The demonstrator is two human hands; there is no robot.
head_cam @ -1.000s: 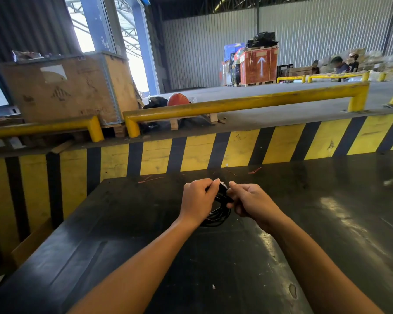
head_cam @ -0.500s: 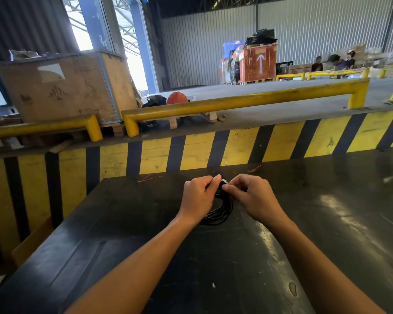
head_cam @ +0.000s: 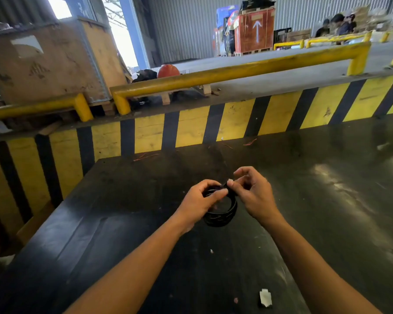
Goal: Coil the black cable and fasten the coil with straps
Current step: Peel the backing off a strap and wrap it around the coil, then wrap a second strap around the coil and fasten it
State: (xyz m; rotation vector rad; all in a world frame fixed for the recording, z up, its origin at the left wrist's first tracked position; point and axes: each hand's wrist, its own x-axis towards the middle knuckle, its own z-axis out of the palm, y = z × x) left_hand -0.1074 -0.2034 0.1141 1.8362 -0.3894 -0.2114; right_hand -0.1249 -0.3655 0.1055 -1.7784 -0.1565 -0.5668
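A small coil of black cable (head_cam: 222, 217) hangs between my hands, just above the black table (head_cam: 123, 223). My left hand (head_cam: 202, 203) grips the coil's upper left side with thumb and fingers closed around it. My right hand (head_cam: 252, 193) pinches something small and black at the coil's top right; whether that is a strap or the cable's end is too small to tell. Its other fingers are curled and lifted. The coil's lower loops show several turns lying side by side.
A yellow and black striped barrier (head_cam: 213, 125) stands along the table's far edge, with yellow rails (head_cam: 236, 72) behind. Thin orange wire scraps (head_cam: 145, 157) lie near the far edge. A white paper scrap (head_cam: 265, 297) lies near me. People (head_cam: 338, 24) sit far back right.
My hands have dropped lower in view and come a little toward me with the coil. My right hand's fingers have opened up, leaving a pinch at the coil's top.
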